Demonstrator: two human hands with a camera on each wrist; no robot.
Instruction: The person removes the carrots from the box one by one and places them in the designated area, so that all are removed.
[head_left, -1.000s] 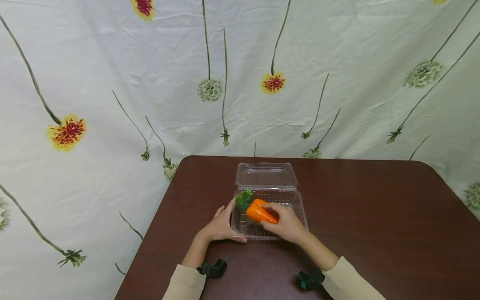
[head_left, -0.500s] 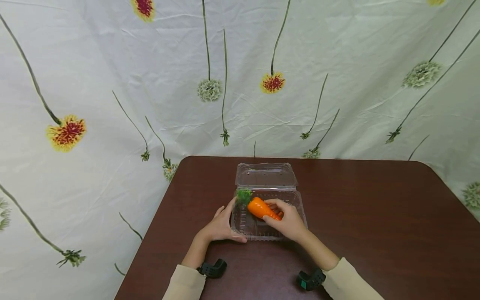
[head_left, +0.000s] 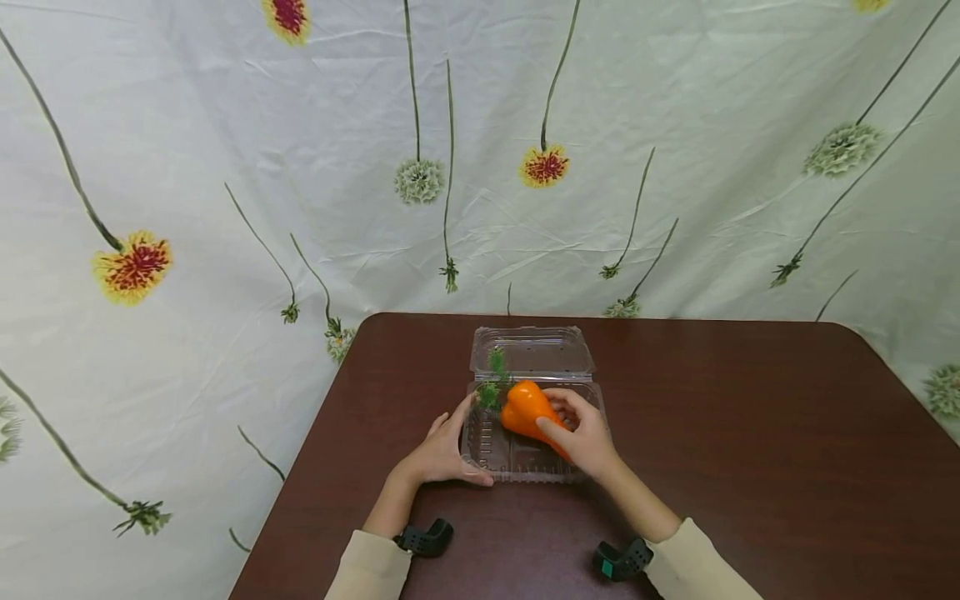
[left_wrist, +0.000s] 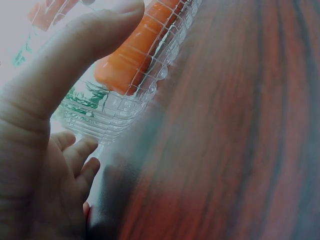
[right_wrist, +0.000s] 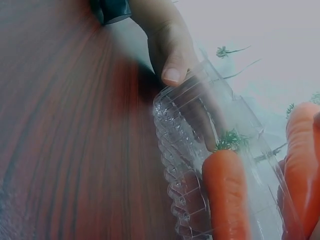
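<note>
A clear plastic clamshell container [head_left: 480, 458] stands on the table with its lid [head_left: 534, 350] folded back. My right hand [head_left: 585, 437] grips an orange carrot [right_wrist: 302, 160] with a green leafy top, tilted above the container. Another carrot [right_wrist: 227, 192] lies inside along the near wall, its green top at the left end. In the head view the two carrots overlap and are hard to tell apart. My left hand [head_left: 444, 450] rests against the container's left near corner, thumb on the near side, fingers extended along the left side.
The dark brown wooden table [head_left: 720, 450] extends to both sides, its rounded far edge just behind the lid. A white cloth [head_left: 322, 150] printed with flowers hangs behind and to the left. Each wrist wears a black band [head_left: 426, 537].
My right hand has lifted its carrot and shifted it slightly right. Two separate green tops now show, one higher against the lid. My left hand and the container have stayed put.
</note>
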